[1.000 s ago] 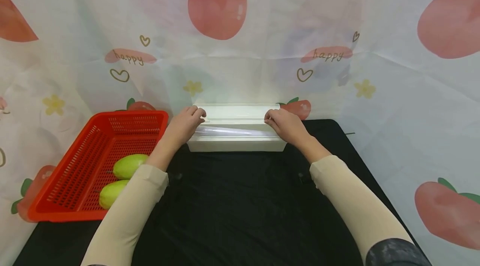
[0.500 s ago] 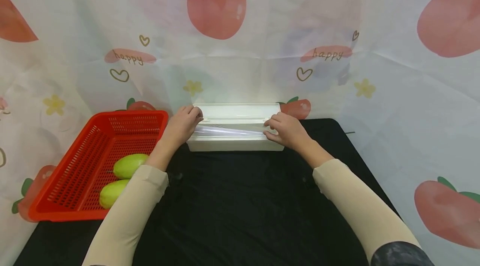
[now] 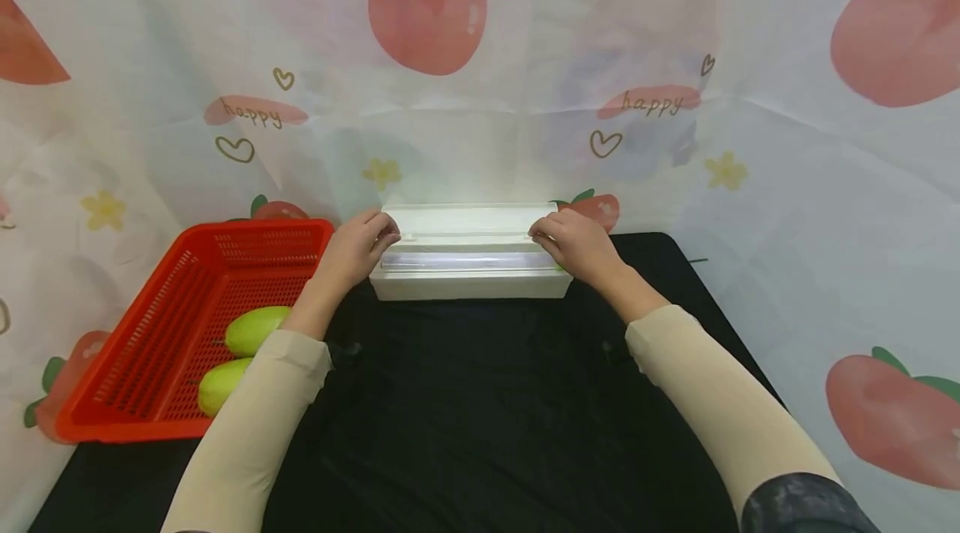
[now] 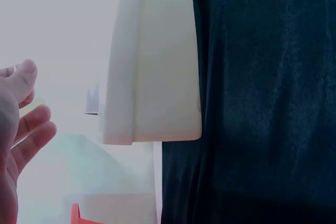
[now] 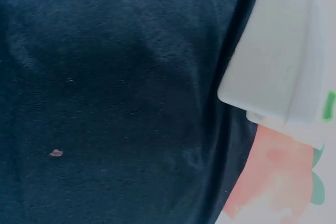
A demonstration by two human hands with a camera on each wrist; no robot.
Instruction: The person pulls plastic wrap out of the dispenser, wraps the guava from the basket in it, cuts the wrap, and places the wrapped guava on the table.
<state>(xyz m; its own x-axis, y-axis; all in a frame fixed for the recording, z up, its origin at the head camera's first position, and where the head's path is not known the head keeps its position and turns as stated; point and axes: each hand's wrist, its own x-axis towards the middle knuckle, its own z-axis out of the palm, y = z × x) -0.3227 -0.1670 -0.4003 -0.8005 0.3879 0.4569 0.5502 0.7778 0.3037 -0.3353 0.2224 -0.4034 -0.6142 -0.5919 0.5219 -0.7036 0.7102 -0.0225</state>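
A long white cling film dispenser [image 3: 472, 289] stands at the far side of the black table, its lid [image 3: 471, 218] raised against the backdrop. Inside lies a roll of clear cling film [image 3: 472, 261]. Over the dispenser's left end, my left hand [image 3: 356, 248] pinches the film's edge; the left wrist view shows its thumb [image 4: 27, 72] against the forefinger, other fingers loosely bent. My right hand [image 3: 581, 248] pinches the film at the right end, thumb and fingertips close together. The film itself is barely visible between the hands. The right wrist view shows the dispenser's end [image 5: 268, 61] but no hand.
On the left stands a red plastic basket [image 3: 131, 349] with two green, mango-like fruits [image 3: 255, 330] in it, partly behind the left forearm. A fruit-patterned cloth [image 3: 480, 141] hangs right behind the dispenser. Black cloth [image 3: 480, 416] covers the table.
My right hand spread its fingers lower over the film half a second ago, then rose and closed them again. The slanting film now lies straight across. My left hand has moved slightly left.
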